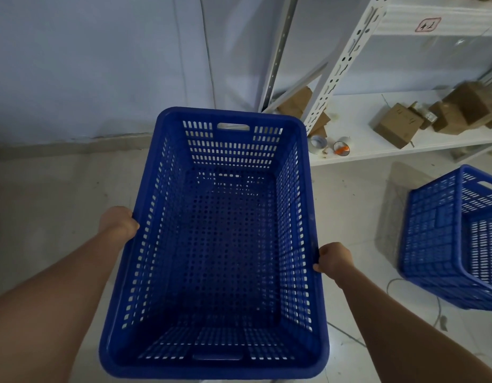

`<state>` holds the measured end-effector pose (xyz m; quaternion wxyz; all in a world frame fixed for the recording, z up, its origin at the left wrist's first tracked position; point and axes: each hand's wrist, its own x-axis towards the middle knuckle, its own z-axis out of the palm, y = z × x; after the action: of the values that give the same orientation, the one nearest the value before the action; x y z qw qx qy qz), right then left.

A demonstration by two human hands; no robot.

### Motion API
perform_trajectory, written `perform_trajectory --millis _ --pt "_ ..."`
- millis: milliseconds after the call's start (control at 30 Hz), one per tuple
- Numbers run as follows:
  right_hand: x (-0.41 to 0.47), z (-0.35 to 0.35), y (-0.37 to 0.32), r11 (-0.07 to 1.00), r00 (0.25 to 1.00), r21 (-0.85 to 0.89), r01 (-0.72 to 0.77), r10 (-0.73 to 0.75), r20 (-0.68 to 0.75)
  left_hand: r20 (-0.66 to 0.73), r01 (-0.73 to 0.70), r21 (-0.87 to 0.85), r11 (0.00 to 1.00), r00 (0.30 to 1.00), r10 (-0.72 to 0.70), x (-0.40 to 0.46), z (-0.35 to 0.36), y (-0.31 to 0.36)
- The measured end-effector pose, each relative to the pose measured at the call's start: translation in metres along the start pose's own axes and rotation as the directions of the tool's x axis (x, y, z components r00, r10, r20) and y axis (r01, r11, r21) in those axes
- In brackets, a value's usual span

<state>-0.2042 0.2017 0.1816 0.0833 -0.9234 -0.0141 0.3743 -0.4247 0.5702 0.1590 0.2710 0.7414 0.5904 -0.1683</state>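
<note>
A large blue perforated plastic crate (156, 150) fills the middle of the view, held up above the floor with nothing inside it. My left hand (118, 224) grips its left rim, fingers curled under the edge. My right hand (334, 258) grips the right rim a little nearer to me. Both forearms stretch forward from the bottom corners.
A second blue crate (438, 236) stands on the tiled floor at the right. A white metal shelf rack (358, 150) at the back right carries cardboard boxes (397, 125) and tape rolls (318, 143). A pale wall (87, 64) stands ahead on the left.
</note>
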Motion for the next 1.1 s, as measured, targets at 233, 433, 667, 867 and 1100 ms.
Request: perform_trajectory --millis 233,433,667,867,1100 --pt "0.0017 0.0026 -0.0035 0.996 1.0 -0.094 -0.006 0.008 0.016 -0.048 -0.013 -0.061 0.998 0.999 0.01 -0.0006 0.0002 -0.0035" --pt "0.0043 0.0066 -0.0048 0.998 0.999 -0.055 -0.017 0.018 0.033 -0.069 -0.014 -0.102 0.995 0.998 0.007 0.0008 0.0029 -0.0039" --pt "0.0035 0.008 -0.0011 1.0 1.0 -0.022 -0.014 0.014 -0.02 -0.083 -0.026 -0.179 0.983 0.996 0.011 -0.0001 0.0022 -0.0024" --pt "0.0042 0.009 0.0029 1.0 0.998 0.024 -0.012 0.013 -0.057 -0.102 -0.045 -0.209 0.977 0.994 0.024 0.0011 0.0019 -0.002" --pt "0.0049 0.0092 0.0004 1.0 1.0 0.018 -0.001 0.001 0.004 -0.085 -0.032 -0.187 0.982 0.996 0.017 -0.003 0.0022 -0.0038"
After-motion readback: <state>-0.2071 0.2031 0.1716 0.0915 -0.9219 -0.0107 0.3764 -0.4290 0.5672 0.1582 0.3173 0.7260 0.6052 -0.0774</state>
